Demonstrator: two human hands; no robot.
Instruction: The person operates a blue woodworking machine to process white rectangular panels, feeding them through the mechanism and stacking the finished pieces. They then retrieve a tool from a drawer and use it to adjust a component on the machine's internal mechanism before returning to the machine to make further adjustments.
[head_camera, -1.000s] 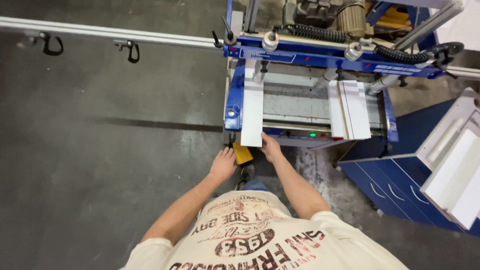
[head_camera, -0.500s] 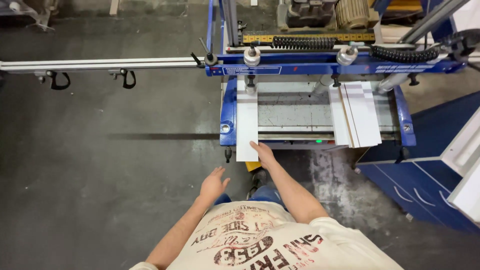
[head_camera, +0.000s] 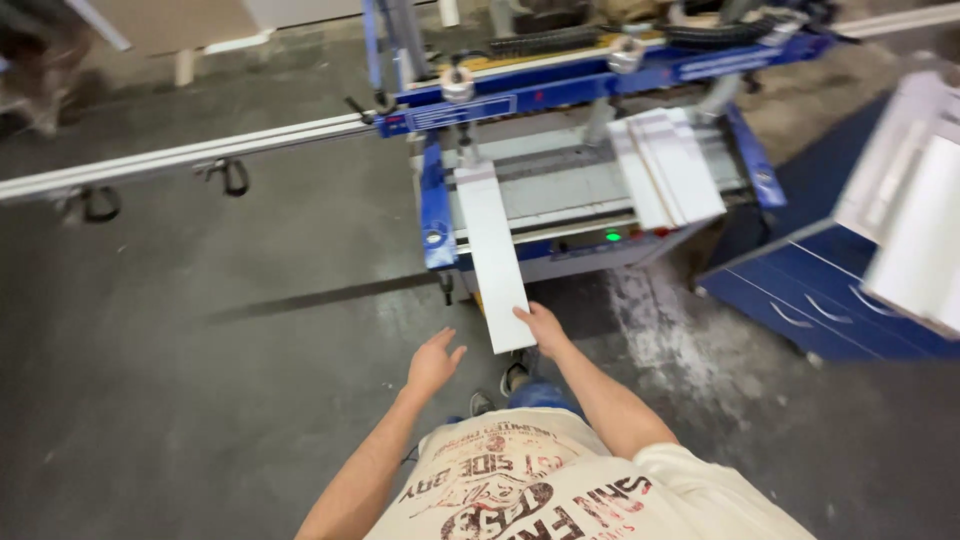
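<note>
Fingers of the right hand now rest on the near end of the white panel, which overhangs the blue machine's table (a moment ago the hand was lower). Left hand hovers open, just beside, holding nothing.
</note>
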